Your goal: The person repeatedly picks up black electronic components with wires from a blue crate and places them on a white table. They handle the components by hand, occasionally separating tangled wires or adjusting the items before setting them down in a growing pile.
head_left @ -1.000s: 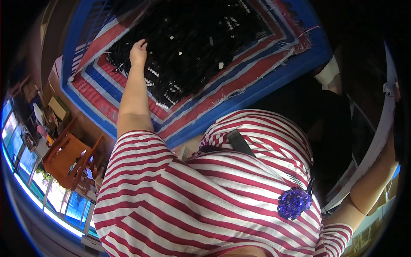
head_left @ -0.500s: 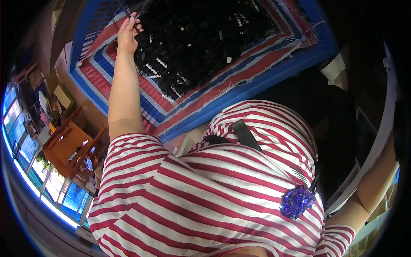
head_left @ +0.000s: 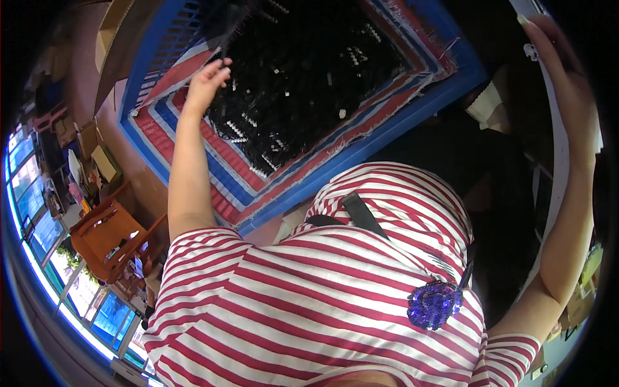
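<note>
In the upper left my left hand point(head_left: 209, 85) is raised over the rim side of a blue plastic basket point(head_left: 361, 148). Its fingers are bent together around a thin black strip point(head_left: 224, 55), whose upper end fades into the dark. Red, white and blue striped cloth point(head_left: 222, 174) lines the basket. Inside lies a heap of black pieces point(head_left: 290, 97) with small white bits and rows of white beads among them. At the far right my right hand point(head_left: 567, 77) reaches up beside a pale curved edge point(head_left: 560, 161); one digit is stretched out, the others are in shadow.
A brown cardboard flap point(head_left: 111, 39) stands left of the basket. Further left are a wooden chair point(head_left: 106, 232) and a cluttered surface by windows. A white folded piece point(head_left: 488, 106) sits right of the basket. A purple sequined ornament point(head_left: 433, 305) is on my striped shirt.
My left hand has come lower and slightly right in the picture, still with the black strip. My right hand has come into view at the upper right. The whole view has shifted a little.
</note>
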`<control>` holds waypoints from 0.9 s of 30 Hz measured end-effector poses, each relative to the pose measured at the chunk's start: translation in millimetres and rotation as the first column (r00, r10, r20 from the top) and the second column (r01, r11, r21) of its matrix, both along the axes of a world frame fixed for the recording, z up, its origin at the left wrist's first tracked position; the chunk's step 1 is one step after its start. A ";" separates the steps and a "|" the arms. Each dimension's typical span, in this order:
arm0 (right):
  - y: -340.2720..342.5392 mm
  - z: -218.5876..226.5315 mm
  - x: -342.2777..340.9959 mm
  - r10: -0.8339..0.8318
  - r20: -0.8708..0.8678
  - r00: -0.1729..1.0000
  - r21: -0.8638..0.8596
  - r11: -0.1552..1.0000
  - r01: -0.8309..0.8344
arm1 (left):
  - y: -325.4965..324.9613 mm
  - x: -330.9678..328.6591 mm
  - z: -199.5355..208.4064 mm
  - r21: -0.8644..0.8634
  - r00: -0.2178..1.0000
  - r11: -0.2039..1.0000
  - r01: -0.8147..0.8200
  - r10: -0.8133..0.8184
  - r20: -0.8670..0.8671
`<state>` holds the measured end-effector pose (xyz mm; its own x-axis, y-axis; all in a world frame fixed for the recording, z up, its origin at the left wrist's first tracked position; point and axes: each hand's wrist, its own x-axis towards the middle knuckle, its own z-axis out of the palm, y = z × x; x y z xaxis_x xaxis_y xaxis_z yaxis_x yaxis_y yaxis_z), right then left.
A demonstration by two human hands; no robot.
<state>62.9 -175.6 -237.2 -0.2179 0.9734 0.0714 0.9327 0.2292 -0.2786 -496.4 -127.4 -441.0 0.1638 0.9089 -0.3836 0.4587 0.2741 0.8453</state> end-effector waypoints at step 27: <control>0.2 26.8 -53.6 0.097 -0.198 0.975 0.254 0.966 -0.044 | 4.9 139.2 129.4 0.669 0.859 0.539 0.511 -0.316 -0.402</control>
<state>9.3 -175.4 -210.4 -0.2401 0.9025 0.3576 0.8393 0.3780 -0.3906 -357.2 -122.5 -311.6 0.6032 0.7380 0.3026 0.5392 -0.6568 0.5271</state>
